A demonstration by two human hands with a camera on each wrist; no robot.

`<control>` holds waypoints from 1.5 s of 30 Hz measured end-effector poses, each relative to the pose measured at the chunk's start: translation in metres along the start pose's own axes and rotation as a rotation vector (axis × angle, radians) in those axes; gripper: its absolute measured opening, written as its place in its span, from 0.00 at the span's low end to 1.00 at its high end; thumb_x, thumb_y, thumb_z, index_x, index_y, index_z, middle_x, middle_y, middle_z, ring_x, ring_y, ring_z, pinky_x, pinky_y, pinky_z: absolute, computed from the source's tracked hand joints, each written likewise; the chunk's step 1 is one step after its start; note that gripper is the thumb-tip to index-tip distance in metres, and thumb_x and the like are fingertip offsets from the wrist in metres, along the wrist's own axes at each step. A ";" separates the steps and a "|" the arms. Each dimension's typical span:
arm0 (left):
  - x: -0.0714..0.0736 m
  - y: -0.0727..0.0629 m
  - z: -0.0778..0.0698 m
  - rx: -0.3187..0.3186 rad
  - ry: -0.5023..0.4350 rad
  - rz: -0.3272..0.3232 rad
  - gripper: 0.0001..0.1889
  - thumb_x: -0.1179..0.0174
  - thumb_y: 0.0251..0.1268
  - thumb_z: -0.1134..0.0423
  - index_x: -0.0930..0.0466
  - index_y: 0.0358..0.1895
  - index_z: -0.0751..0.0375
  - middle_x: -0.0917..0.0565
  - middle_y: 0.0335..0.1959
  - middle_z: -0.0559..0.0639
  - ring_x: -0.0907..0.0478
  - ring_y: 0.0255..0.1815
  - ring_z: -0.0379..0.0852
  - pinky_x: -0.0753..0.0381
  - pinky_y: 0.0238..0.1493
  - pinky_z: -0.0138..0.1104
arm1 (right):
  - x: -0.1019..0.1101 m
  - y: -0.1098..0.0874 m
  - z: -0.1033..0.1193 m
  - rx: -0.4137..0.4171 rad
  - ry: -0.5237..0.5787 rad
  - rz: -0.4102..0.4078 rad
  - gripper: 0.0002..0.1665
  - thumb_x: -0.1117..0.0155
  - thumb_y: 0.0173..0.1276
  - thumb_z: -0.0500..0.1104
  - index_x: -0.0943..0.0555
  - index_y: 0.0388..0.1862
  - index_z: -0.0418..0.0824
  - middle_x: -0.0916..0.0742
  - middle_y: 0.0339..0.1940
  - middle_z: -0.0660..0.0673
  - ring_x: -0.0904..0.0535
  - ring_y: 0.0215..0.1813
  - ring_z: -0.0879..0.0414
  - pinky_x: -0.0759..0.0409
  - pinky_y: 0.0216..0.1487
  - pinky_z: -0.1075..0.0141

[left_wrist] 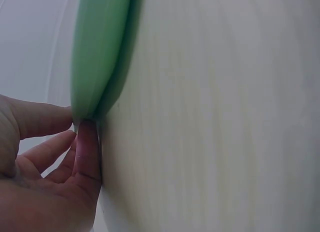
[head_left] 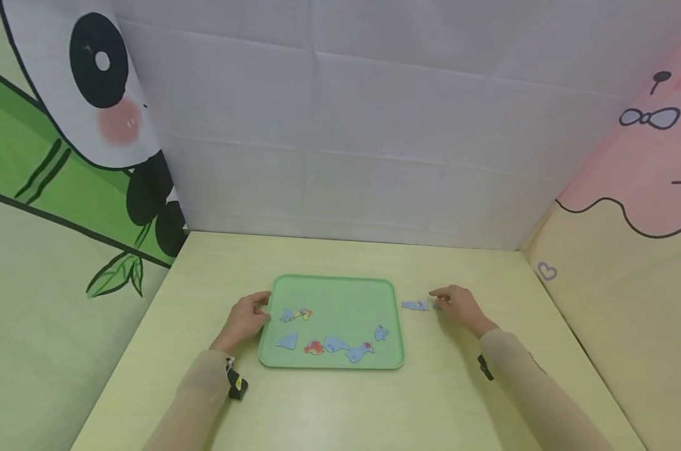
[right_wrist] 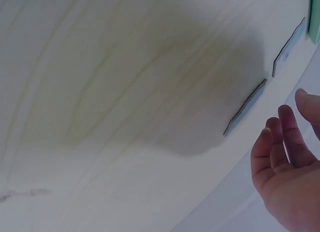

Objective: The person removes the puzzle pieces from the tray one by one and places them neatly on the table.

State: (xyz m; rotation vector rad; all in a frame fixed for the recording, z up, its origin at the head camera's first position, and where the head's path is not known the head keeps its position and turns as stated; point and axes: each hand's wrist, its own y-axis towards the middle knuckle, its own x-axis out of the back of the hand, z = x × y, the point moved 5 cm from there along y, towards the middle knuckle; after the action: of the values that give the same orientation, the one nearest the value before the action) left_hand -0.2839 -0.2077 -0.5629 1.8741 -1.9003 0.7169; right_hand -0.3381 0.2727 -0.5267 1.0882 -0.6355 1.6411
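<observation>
Pinching the left edge of a green tray [head_left: 334,294] with the left hand [head_left: 246,321], set one fingertip on either side of its rim in the left wrist view. Saw a shallow rectangle with rounded corners and a raised border, lying on the pale yellow table [head_left: 329,407]. Held the right hand [head_left: 461,309] well apart from the tray, over the table to its right, with loosely bent fingers and a gap between the tips.

Noted a long, narrow, pale blue piece [head_left: 415,305] just beside the tray's right rim, with a faint purplish mark towards its right end. Found a smaller blue piece [right_wrist: 252,102] next to it, partly hidden by the right hand in the head view. Made out thin bodies with dark edges on both from the right wrist view.

Counted seven irregular pieces inside the tray: near the left, a blue piece [head_left: 286,315] touching a yellow-and-pink piece [head_left: 304,314]; below, a plain blue wedge [head_left: 287,341], a red piece [head_left: 314,347] with yellow along its lower edge, and two blue ones close together, one with a red spot; near the right rim, a small blue one, also with a reddish spot.
</observation>
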 end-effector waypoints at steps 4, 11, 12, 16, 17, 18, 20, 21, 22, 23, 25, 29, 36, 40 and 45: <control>0.000 0.000 0.000 0.008 0.003 0.000 0.30 0.43 0.56 0.75 0.33 0.66 0.69 0.24 0.55 0.63 0.27 0.31 0.47 0.27 0.30 0.36 | -0.005 0.003 0.013 0.030 0.011 0.006 0.15 0.40 0.65 0.32 0.16 0.50 0.35 0.16 0.44 0.37 0.21 0.44 0.43 0.25 0.45 0.49; 0.000 0.000 0.001 0.011 0.002 -0.004 0.30 0.44 0.56 0.75 0.34 0.66 0.69 0.25 0.55 0.63 0.27 0.32 0.46 0.26 0.31 0.36 | -0.016 0.012 0.031 0.022 0.008 0.035 0.16 0.38 0.65 0.35 0.17 0.51 0.37 0.16 0.46 0.39 0.21 0.45 0.45 0.24 0.46 0.51; 0.000 0.000 0.001 0.011 0.000 -0.005 0.31 0.44 0.55 0.75 0.34 0.66 0.69 0.25 0.55 0.63 0.27 0.31 0.46 0.26 0.30 0.36 | -0.018 0.014 0.035 0.019 0.007 0.039 0.16 0.38 0.65 0.35 0.17 0.52 0.37 0.16 0.46 0.39 0.21 0.46 0.45 0.24 0.46 0.52; -0.001 0.001 0.002 0.005 -0.007 -0.002 0.31 0.45 0.54 0.76 0.34 0.66 0.70 0.25 0.55 0.64 0.28 0.29 0.46 0.27 0.28 0.37 | -0.026 0.025 0.052 0.010 0.005 0.052 0.18 0.38 0.65 0.37 0.18 0.54 0.38 0.16 0.46 0.40 0.22 0.47 0.46 0.24 0.47 0.52; -0.001 0.002 0.002 0.005 -0.008 -0.001 0.31 0.44 0.55 0.76 0.34 0.66 0.70 0.25 0.56 0.64 0.28 0.29 0.46 0.27 0.28 0.36 | -0.029 0.028 0.058 0.008 0.009 0.054 0.18 0.37 0.65 0.37 0.18 0.54 0.38 0.16 0.46 0.41 0.22 0.47 0.47 0.24 0.47 0.53; -0.001 0.002 0.002 0.007 -0.008 0.001 0.31 0.44 0.55 0.76 0.34 0.66 0.70 0.25 0.56 0.64 0.28 0.29 0.46 0.27 0.28 0.36 | -0.030 0.031 0.064 0.007 0.010 0.055 0.18 0.37 0.65 0.38 0.18 0.55 0.39 0.16 0.45 0.41 0.23 0.47 0.47 0.25 0.47 0.53; -0.001 0.002 0.002 0.008 -0.008 0.003 0.31 0.44 0.55 0.76 0.34 0.66 0.70 0.25 0.56 0.64 0.28 0.29 0.46 0.27 0.29 0.36 | -0.035 0.037 0.076 0.013 0.016 0.054 0.19 0.36 0.65 0.39 0.19 0.55 0.39 0.17 0.45 0.42 0.23 0.47 0.48 0.25 0.47 0.54; -0.001 0.001 0.002 0.011 -0.009 0.004 0.31 0.44 0.55 0.75 0.34 0.66 0.70 0.25 0.56 0.64 0.28 0.30 0.46 0.27 0.29 0.36 | -0.037 0.040 0.082 0.015 0.025 0.055 0.19 0.35 0.65 0.39 0.19 0.55 0.39 0.17 0.44 0.42 0.23 0.46 0.48 0.25 0.47 0.54; -0.001 0.001 0.001 0.014 -0.010 0.005 0.31 0.44 0.55 0.75 0.34 0.66 0.69 0.25 0.56 0.64 0.27 0.30 0.46 0.27 0.29 0.36 | -0.040 0.043 0.088 0.014 0.036 0.056 0.20 0.35 0.64 0.39 0.19 0.56 0.38 0.17 0.44 0.41 0.23 0.46 0.48 0.25 0.47 0.54; -0.001 0.000 0.001 0.016 -0.009 0.004 0.31 0.44 0.55 0.75 0.34 0.66 0.69 0.25 0.56 0.64 0.27 0.31 0.46 0.27 0.30 0.36 | -0.042 0.046 0.093 0.017 0.043 0.060 0.20 0.35 0.64 0.40 0.19 0.56 0.38 0.17 0.44 0.41 0.23 0.47 0.48 0.25 0.47 0.55; -0.001 0.000 0.000 0.016 -0.007 0.003 0.31 0.44 0.55 0.75 0.34 0.66 0.69 0.25 0.56 0.64 0.27 0.31 0.47 0.27 0.30 0.36 | -0.049 0.050 0.103 0.021 0.056 0.069 0.21 0.34 0.64 0.41 0.19 0.56 0.38 0.17 0.44 0.40 0.23 0.47 0.47 0.25 0.48 0.54; -0.001 0.000 0.001 0.020 -0.009 0.001 0.31 0.44 0.55 0.75 0.34 0.66 0.69 0.25 0.56 0.64 0.27 0.30 0.47 0.27 0.29 0.36 | -0.064 0.059 0.119 0.037 0.050 0.100 0.23 0.34 0.64 0.44 0.20 0.57 0.38 0.17 0.45 0.41 0.22 0.48 0.47 0.25 0.48 0.55; -0.002 0.004 0.005 0.018 -0.014 -0.005 0.31 0.44 0.55 0.76 0.34 0.66 0.68 0.25 0.56 0.63 0.28 0.28 0.46 0.28 0.28 0.36 | -0.085 0.068 0.155 0.092 0.001 0.156 0.24 0.33 0.63 0.47 0.20 0.56 0.38 0.16 0.47 0.41 0.21 0.49 0.48 0.25 0.51 0.56; -0.002 0.004 0.005 0.024 -0.010 -0.010 0.31 0.44 0.55 0.76 0.34 0.66 0.68 0.25 0.56 0.63 0.28 0.28 0.46 0.28 0.27 0.36 | -0.097 0.071 0.176 0.112 -0.022 0.196 0.25 0.33 0.64 0.48 0.21 0.57 0.38 0.16 0.49 0.42 0.22 0.52 0.49 0.26 0.53 0.57; -0.002 0.003 0.004 0.024 0.002 -0.019 0.31 0.44 0.55 0.75 0.33 0.66 0.68 0.24 0.56 0.63 0.27 0.29 0.46 0.27 0.29 0.36 | -0.114 0.074 0.192 0.134 -0.052 0.227 0.25 0.34 0.64 0.50 0.20 0.56 0.39 0.17 0.48 0.45 0.23 0.51 0.52 0.27 0.52 0.60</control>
State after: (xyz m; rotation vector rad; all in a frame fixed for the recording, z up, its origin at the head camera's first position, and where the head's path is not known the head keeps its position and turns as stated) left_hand -0.2868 -0.2085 -0.5674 1.9026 -1.8786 0.7378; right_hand -0.3328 0.0381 -0.5336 1.1930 -0.7121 1.8777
